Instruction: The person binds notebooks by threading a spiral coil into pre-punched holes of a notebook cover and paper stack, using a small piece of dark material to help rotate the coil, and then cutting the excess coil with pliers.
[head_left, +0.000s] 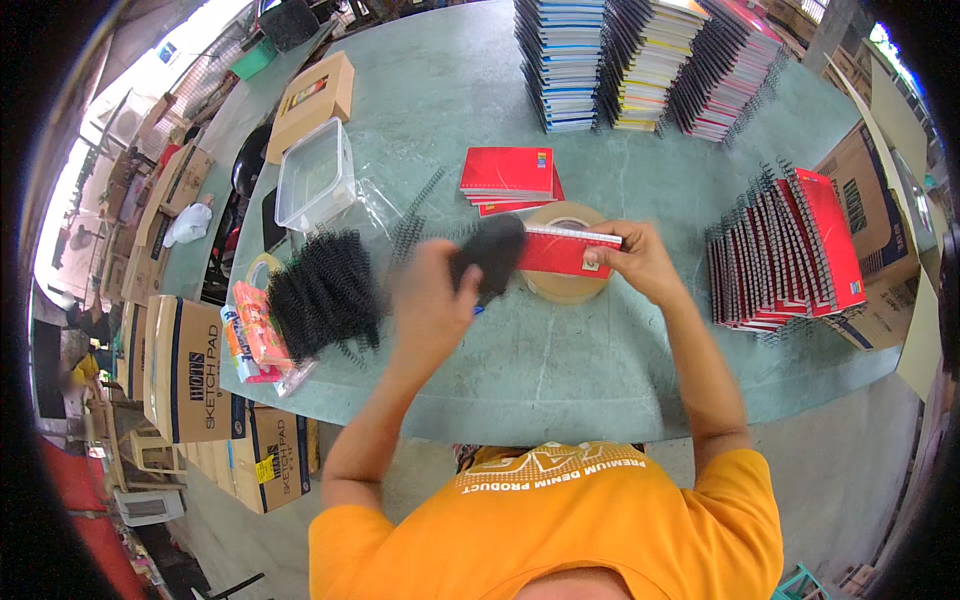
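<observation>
My right hand [640,262] pinches the right end of a red notebook [560,255], whose white, hole-lined edge faces away from me. Beneath it lies a wide roll of clear tan tape [566,288] on the green table. A dark rounded thing [492,258], smeared by motion, covers the notebook's left end; its kind does not show. My left hand [430,298] is beside this dark thing, and its fingers are too blurred to read. Left of that hand sits a heap of black spiral binding coils [325,290]. Red notebooks [508,170] are stacked just beyond the tape roll.
Tall stacks of spiral notebooks with blue [562,70], yellow [645,70] and pink [722,75] edges stand far right. Red coil-bound notebooks [780,255] lean near a cardboard box [872,205]. A clear plastic tub [316,178] is at left; boxes [190,368] stand beside the table.
</observation>
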